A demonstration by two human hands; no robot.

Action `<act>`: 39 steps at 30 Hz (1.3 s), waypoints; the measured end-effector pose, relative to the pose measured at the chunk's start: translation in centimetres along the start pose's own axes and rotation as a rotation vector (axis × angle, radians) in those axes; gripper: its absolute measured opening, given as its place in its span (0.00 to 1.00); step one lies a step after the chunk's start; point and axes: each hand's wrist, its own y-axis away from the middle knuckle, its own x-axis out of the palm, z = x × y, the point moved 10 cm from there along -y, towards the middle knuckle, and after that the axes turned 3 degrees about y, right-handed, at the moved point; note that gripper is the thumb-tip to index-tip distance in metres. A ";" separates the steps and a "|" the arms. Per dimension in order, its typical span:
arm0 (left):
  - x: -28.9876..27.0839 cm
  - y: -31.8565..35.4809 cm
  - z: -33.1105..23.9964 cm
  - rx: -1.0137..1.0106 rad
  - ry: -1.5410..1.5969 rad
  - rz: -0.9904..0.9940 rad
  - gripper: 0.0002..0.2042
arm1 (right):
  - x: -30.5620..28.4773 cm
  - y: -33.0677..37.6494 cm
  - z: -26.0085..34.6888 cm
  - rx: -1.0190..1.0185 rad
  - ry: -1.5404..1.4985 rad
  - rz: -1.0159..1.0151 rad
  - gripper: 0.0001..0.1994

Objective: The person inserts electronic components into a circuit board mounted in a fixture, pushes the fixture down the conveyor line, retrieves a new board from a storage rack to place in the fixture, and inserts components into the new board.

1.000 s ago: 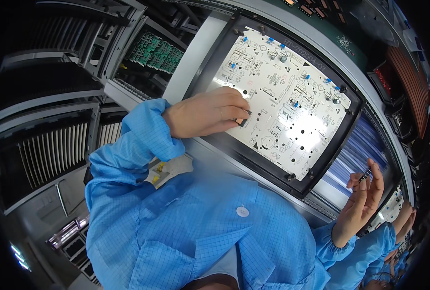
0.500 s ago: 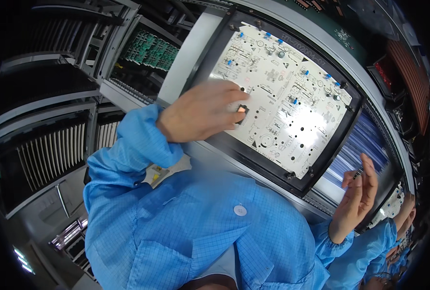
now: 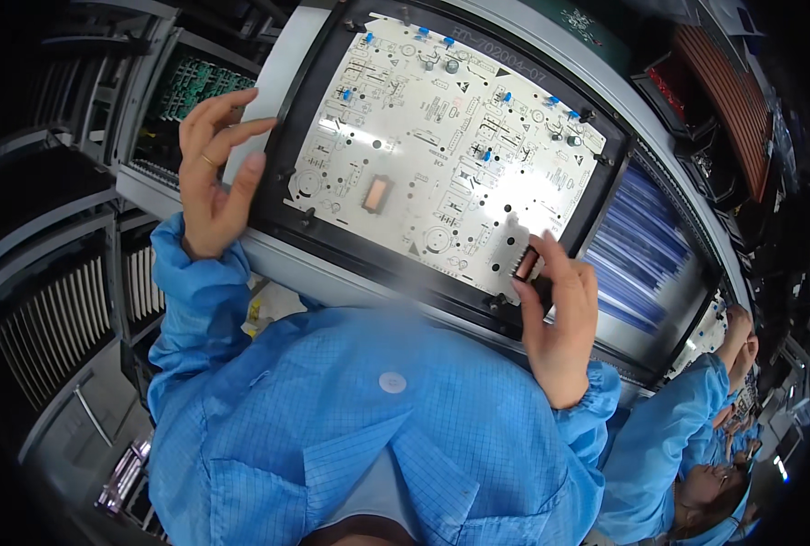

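A grey conveyor bench [image 3: 286, 55] curved across the scene. Dark metal racks [image 3: 50, 300] with slotted shelves stood at the left, one slot holding green circuit boards [image 3: 191, 86]. Blue-striped sheeting [image 3: 641, 255] lay on the belt to the right. A co-worker's blue sleeve [image 3: 669, 437] showed at the lower right, under bright, even light.

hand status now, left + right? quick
Left hand: open, fingers spread, empty, at the left edge of the black frame.
Right hand: pinching a small copper-wound component over the white circuit board.
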 end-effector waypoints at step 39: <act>0.0 1.4 4.5 -0.303 0.212 -0.055 0.12 | 1.4 0.2 1.5 -0.199 0.146 -0.026 0.16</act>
